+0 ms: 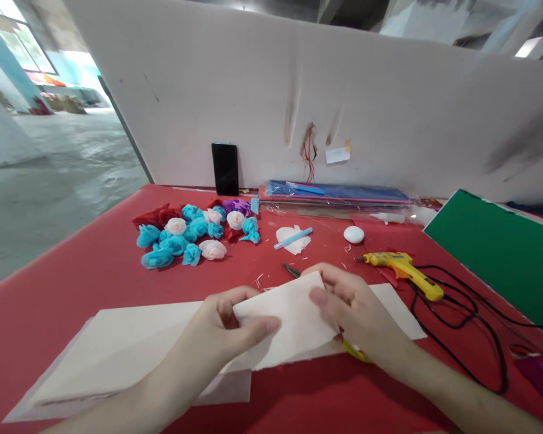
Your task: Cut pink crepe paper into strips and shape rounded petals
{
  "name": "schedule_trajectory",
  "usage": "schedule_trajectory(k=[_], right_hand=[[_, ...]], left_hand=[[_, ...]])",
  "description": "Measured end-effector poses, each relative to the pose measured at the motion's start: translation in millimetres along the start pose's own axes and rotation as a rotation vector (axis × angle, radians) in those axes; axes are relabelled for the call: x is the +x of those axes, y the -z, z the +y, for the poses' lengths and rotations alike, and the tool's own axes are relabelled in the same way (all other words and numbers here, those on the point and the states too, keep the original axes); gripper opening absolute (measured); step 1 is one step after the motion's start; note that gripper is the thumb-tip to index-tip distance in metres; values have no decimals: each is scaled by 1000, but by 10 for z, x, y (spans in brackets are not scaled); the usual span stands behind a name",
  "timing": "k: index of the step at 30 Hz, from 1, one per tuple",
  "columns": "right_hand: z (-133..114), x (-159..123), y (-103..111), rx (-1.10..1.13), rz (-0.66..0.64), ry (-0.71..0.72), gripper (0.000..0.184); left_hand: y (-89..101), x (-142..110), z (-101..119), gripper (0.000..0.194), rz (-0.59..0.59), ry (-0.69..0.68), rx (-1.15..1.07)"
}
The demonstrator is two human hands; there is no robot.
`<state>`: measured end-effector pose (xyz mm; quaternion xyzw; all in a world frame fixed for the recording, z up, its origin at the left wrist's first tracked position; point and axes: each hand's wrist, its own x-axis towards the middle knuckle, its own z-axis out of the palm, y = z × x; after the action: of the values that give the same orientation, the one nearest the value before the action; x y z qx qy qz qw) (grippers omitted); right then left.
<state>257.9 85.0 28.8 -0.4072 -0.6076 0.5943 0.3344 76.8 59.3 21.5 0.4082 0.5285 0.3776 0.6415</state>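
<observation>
My left hand [235, 325] pinches the left side of a folded piece of white paper [289, 319], thumb on top. On its upper right corner, my right hand [348, 301] grips the same paper between thumb and fingers. Under my left forearm lies a stack of white sheets [131, 337]. Another white sheet [398, 307] shows beyond my right hand. Scissors lie partly hidden under the paper and my right hand; their dark blade tip [291, 270] and a yellow handle [356, 352] stick out.
Blue, pink, red and purple paper flowers [190, 235] cluster at the back left. A yellow glue gun [405, 271] with a looping black cord lies right, near a green board [502, 259]. A phone [225, 169] leans on the wall. A blue pen [294, 238] and white oval object [353, 234] lie mid-table.
</observation>
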Motion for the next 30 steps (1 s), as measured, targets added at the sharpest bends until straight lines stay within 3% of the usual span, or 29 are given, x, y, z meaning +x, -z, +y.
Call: schedule_trajectory(k=[2,6,9,13,18,24,26,30], right_hand=[[-13,16,31,-1,-83,-49,20],[-5,39,84,-11,-84,-44,20],[11,42,110,13,-111,-14,22],[15,44,116,20,-112,-4,22],[-27,49,127,-10,-136,-34,23],[-31,36,204,171,-270,39,17],[-22,27,218,193,-303,41,17],[-3,19,216,260,-312,73,35]], left_hand=[[39,19,26,24,26,-63,55],[78,26,62,21,13,-153,24],[100,22,79,21,-101,-151,-38],[146,21,75,24,-295,-121,71],[178,17,69,25,-356,-149,39],[194,-33,103,17,-414,-138,-168],[206,-53,96,13,-436,-175,-216],[246,-64,65,22,-540,-355,-172]])
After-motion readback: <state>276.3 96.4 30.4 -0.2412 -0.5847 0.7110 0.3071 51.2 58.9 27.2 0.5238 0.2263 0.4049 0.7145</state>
